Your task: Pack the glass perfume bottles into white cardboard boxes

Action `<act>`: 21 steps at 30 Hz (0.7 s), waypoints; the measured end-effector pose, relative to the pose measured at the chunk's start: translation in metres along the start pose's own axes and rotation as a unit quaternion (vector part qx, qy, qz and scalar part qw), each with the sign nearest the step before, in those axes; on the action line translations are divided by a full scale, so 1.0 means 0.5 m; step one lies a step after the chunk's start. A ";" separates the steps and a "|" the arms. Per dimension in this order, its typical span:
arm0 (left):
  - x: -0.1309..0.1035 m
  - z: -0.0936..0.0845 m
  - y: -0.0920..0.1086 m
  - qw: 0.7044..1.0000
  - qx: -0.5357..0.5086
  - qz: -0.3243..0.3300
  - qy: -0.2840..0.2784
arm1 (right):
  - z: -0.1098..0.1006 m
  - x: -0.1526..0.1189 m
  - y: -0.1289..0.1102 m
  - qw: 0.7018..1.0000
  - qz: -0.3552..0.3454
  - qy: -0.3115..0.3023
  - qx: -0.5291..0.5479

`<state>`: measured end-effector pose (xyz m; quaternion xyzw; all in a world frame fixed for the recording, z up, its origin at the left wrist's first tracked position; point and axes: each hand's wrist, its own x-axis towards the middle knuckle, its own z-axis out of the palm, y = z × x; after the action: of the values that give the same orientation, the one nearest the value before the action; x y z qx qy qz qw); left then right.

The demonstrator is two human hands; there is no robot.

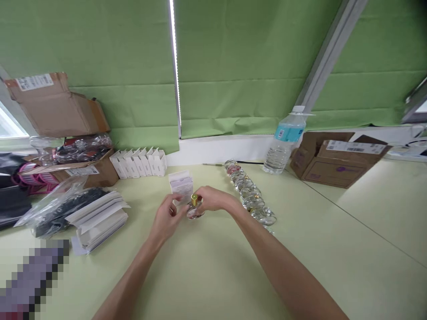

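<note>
A small glass bottle with a gold cap [194,201] stands on the pale green table between my hands. My right hand [211,198] has its fingers closed on the right side of this bottle. On the other side, my left hand [167,216] has thumb and fingers apart; its thumb reaches toward the bottle and its fingertips are near an upright white box [181,183]. That box has its top flap up and a pale insert showing. A row of similar glass bottles [251,195] lies to the right of my right hand.
Small white boxes [138,163] stand in a row at the back left. Flat white cartons [100,222] and a plastic bag [60,209] lie left. A water bottle [283,144] and an open cardboard box [336,164] are at the back right.
</note>
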<state>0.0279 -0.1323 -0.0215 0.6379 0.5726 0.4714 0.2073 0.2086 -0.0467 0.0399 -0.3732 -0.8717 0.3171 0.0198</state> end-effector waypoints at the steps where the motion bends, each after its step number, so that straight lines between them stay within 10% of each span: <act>1: 0.001 -0.006 0.000 0.999 0.011 0.011 0.035 | -0.001 -0.001 -0.001 1.000 0.001 0.004 -0.008; 7: 0.015 -0.017 -0.014 0.983 0.064 0.026 0.168 | -0.002 -0.003 -0.006 1.000 0.008 -0.003 -0.027; 21: 0.069 -0.021 -0.023 0.994 -0.012 0.105 0.043 | -0.106 -0.087 -0.049 0.977 -0.047 0.176 0.108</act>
<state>0.0097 -0.1002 -0.0131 0.6712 0.5055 0.5239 0.1396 0.2385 -0.0599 0.1049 -0.3774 -0.8319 0.3369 0.2282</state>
